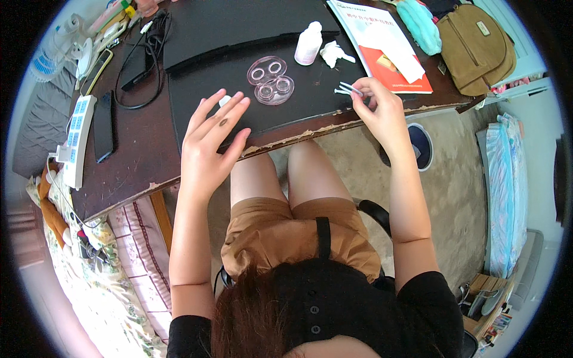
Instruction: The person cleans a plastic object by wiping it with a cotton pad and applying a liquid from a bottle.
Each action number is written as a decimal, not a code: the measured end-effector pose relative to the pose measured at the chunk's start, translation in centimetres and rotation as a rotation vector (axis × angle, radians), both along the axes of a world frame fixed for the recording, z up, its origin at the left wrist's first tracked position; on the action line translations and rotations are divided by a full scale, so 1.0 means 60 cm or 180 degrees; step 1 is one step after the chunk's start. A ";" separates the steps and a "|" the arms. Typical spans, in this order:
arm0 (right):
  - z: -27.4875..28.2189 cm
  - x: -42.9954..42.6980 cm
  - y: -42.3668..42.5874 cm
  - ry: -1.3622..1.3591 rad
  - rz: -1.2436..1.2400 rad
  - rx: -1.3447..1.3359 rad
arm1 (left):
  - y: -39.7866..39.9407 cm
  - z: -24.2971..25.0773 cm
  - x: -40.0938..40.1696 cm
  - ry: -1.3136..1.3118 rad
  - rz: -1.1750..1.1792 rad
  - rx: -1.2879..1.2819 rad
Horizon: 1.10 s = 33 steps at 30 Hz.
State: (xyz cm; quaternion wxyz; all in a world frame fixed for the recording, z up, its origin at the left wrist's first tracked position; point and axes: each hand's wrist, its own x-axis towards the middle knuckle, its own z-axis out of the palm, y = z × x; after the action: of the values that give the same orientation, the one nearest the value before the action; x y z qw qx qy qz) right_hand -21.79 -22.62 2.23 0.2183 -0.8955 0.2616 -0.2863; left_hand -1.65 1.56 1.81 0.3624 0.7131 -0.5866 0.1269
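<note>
My left hand (212, 136) is raised over the table's front edge, back up and fingers apart. A small dark ring-like disc, seemingly a coloured contact lens (223, 121), rests on the back of one finger. Behind those fingers a small white cap (224, 100) is partly hidden. Between my right thumb and fingers are small pale tweezers (350, 88); a thin white stick (342, 91) shows beside them, and my right hand (377, 102) hides their rear ends. Beyond my left fingertips lies an unfolded clear pink contact lens case (271, 81) with two round wells.
A white bottle (308, 44) stands behind the case, beside a crumpled tissue (335, 54). Right of these lie a booklet (380, 49) and a brown backpack (476, 49). A phone (104, 126), power strip (80, 141) and black cable (156, 53) occupy the left side.
</note>
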 end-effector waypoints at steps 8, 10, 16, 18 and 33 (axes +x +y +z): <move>0.035 0.005 0.062 -0.0912 0.0977 0.0476 | -0.009 0.030 -0.037 -0.0055 -0.0294 -0.0064; 0.054 0.005 0.067 -0.0750 0.1138 0.0141 | -0.016 0.030 -0.042 -0.0094 -0.0294 -0.0107; -0.085 0.037 0.020 -0.1294 0.0283 0.0133 | -0.019 0.000 -0.046 0.0221 -0.0350 -0.0043; -0.098 0.034 0.011 -0.1491 0.0198 0.0463 | -0.013 -0.003 -0.040 0.0200 -0.0290 -0.0052; -0.033 -0.050 -0.013 -0.1999 0.0271 0.1513 | -0.010 -0.020 -0.028 0.0203 -0.0202 0.0139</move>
State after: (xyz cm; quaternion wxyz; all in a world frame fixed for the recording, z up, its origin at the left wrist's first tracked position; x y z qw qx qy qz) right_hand -24.79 -23.42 0.26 0.5006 -0.6989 0.2039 -0.4684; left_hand -3.34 0.94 0.58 0.3691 0.7056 -0.5997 0.0796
